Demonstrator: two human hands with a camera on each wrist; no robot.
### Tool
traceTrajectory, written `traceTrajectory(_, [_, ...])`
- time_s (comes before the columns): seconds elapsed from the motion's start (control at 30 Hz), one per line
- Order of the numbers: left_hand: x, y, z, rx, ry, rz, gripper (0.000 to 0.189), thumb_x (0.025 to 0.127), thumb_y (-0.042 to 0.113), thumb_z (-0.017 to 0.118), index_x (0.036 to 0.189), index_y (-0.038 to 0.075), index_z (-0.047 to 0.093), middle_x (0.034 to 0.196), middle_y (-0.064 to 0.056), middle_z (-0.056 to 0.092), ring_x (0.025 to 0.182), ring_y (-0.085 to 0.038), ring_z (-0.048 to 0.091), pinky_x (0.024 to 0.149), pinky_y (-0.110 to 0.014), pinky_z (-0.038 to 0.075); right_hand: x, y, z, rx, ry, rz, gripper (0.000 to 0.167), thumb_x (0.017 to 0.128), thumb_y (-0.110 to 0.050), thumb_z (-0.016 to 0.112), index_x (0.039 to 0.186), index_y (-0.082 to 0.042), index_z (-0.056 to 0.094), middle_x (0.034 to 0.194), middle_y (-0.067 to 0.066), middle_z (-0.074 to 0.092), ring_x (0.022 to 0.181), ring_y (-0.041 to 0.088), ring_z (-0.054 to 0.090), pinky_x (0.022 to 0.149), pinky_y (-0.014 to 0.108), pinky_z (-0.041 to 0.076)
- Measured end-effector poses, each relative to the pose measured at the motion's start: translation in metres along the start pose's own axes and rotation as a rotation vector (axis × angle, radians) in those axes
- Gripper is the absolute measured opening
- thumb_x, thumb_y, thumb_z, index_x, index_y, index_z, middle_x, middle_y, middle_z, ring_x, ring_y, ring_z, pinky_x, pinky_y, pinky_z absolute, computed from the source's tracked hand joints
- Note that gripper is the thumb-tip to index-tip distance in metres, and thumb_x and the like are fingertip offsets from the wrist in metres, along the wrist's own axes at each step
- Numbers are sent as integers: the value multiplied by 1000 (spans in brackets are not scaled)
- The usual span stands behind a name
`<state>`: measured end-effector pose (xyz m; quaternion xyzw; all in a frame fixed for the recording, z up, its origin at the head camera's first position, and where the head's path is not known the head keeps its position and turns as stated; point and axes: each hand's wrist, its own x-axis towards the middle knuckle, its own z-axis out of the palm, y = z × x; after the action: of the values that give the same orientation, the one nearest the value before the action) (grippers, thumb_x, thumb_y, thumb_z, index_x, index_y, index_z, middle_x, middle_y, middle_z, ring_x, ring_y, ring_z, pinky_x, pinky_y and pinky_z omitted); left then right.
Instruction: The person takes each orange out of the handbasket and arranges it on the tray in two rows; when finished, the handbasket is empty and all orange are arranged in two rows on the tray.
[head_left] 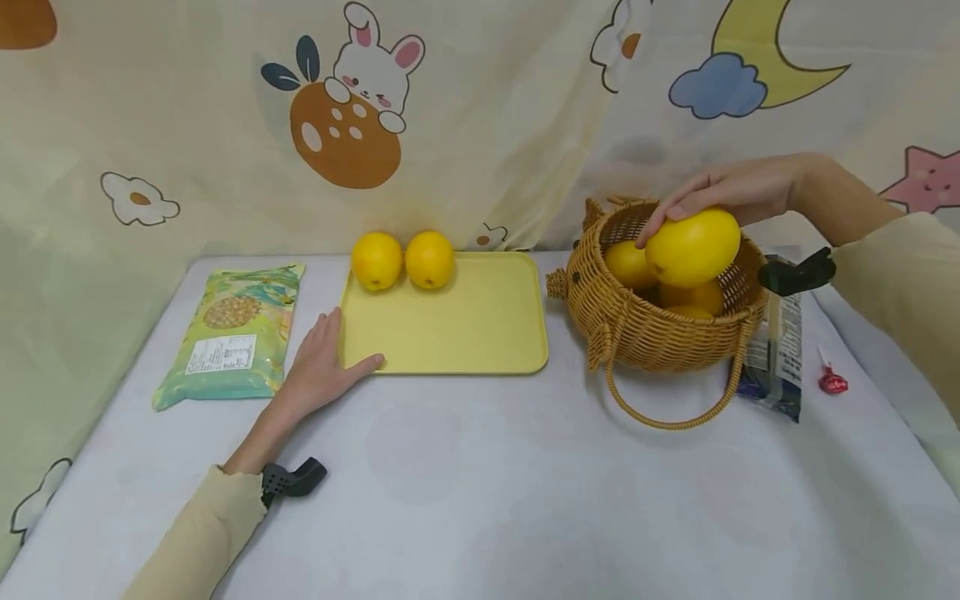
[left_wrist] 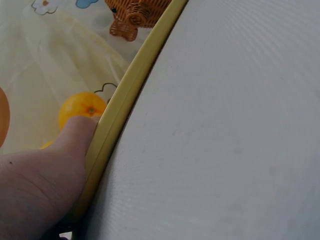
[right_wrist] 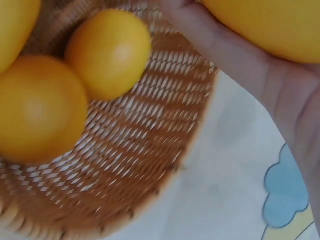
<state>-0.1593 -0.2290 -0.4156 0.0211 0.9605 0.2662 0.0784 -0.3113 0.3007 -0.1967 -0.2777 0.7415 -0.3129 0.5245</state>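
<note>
Head view: the right hand [head_left: 723,193] grasps a yellow fruit [head_left: 693,248] from its far side, holding it over the mouth of the wicker basket [head_left: 652,340] on the right of the table [head_left: 450,492]. More fruit [head_left: 628,263] lies inside the basket, below the held one; the right wrist view shows two round pieces against the weave and part of another at the picture's edge.

The left hand [head_left: 318,371] is relaxed and grasps nothing; its fingers lie extended along the left edge of the tray [head_left: 450,329], with the thumb at the near edge. In the left wrist view the thumb rests against the tray's rim. Two oranges [head_left: 377,261] sit just beside each other in the tray's far left part.

The basket stands right of the tray, its snout toward the tray and its handle [head_left: 675,424] lowered on the near side. Left of the tray lies a green packet [head_left: 225,337]. A dark bag [head_left: 780,358], partly hidden by the basket, lies at its right, and farther right is a red lollipop [head_left: 832,382]. A printed cloth [head_left: 480,125] hangs along the far side.
</note>
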Motion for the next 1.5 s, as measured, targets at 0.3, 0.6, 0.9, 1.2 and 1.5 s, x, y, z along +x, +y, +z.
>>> traceTrajectory(0.3, [-1, -2, 2, -1, 0, -8, 116, 85, 67, 56, 154, 0, -9, 162, -25, -3, 150, -44, -1, 120, -61, 6, 26, -29, 5, -16, 16, -40, 42, 107, -22, 26, 138, -4, 50, 135, 3, 56, 117, 21, 59, 96, 44, 54])
traceTrajectory(0.6, [1, -1, 2, -7, 7, 3, 116, 84, 68, 57, 154, 1, -8, 163, -24, -2, 150, -43, 0, 120, -61, 6, 71, -68, 11, -13, -133, -230, 40, 107, -19, 28, 132, -4, 55, 141, 11, 53, 125, 23, 55, 96, 41, 55])
traceTrajectory(0.9, [1, 0, 2, -16, 11, 11, 116, 84, 67, 57, 154, 0, -6, 163, -23, 0, 150, -43, 0, 121, -60, 6, 137, -113, 42, 39, -250, -285, 32, 104, -25, 42, 124, -11, 63, 138, 14, 55, 123, 30, 54, 95, 42, 55])
traceTrajectory(1.2, [2, 1, 1, -12, 20, 13, 117, 84, 68, 57, 154, 1, -6, 163, -23, 1, 150, -43, 1, 121, -60, 6, 191, -136, 57, 104, -314, -380, 30, 103, -26, 46, 118, -9, 65, 133, 18, 54, 109, 29, 57, 90, 38, 57])
traceTrajectory(1.5, [1, 2, -1, -2, 14, -2, 118, 83, 70, 57, 154, 1, -7, 163, -23, 0, 150, -43, 0, 120, -62, 7, 225, -141, 68, 93, -407, -378, 28, 103, -25, 44, 114, -10, 64, 133, 17, 57, 116, 34, 58, 93, 40, 56])
